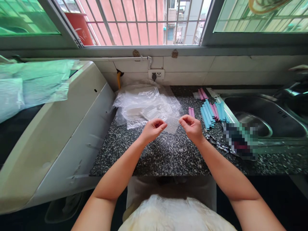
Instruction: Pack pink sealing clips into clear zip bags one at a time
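Both pinch, held apart: the right hand (192,128) grips clear plastic (175,118), long edge toward nine o'clock, far end indistinct; whether the left hand (152,130) grips it, I cannot tell.

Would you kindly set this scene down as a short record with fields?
Left hand: fingers curled; anything held is too small to tell
Right hand: fingers bent by clear plastic; grip unclear
Behind hands: loose pile of clear bags
Right of pile: blue strips, pink strips
Surface: speckled dark countertop
Far right: metal sink
Wall: socket with plug
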### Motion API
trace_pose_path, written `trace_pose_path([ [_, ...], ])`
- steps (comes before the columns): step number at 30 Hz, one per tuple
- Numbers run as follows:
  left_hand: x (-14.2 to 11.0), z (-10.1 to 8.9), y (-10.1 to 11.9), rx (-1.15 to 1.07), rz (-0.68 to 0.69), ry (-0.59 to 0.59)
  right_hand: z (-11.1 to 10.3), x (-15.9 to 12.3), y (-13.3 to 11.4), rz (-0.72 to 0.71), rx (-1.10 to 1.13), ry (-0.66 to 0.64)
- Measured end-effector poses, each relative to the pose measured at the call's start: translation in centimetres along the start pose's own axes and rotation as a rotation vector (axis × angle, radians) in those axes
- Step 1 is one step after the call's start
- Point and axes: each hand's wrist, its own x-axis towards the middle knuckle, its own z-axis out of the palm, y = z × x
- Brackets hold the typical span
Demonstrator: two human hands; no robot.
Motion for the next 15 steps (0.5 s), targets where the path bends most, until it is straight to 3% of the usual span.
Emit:
trace_pose_path([
  [7, 0.1, -0.22, 0.13, -0.13, -0.028, 0.097, 0.72, -0.38, -0.1, -0.026, -0.043, -0.108],
  [15, 0.02, -0.24, 0.53, -0.181, -0.013, 0.143, 1.01, -0.57, -0.08, -0.011, -0.034, -0.138],
])
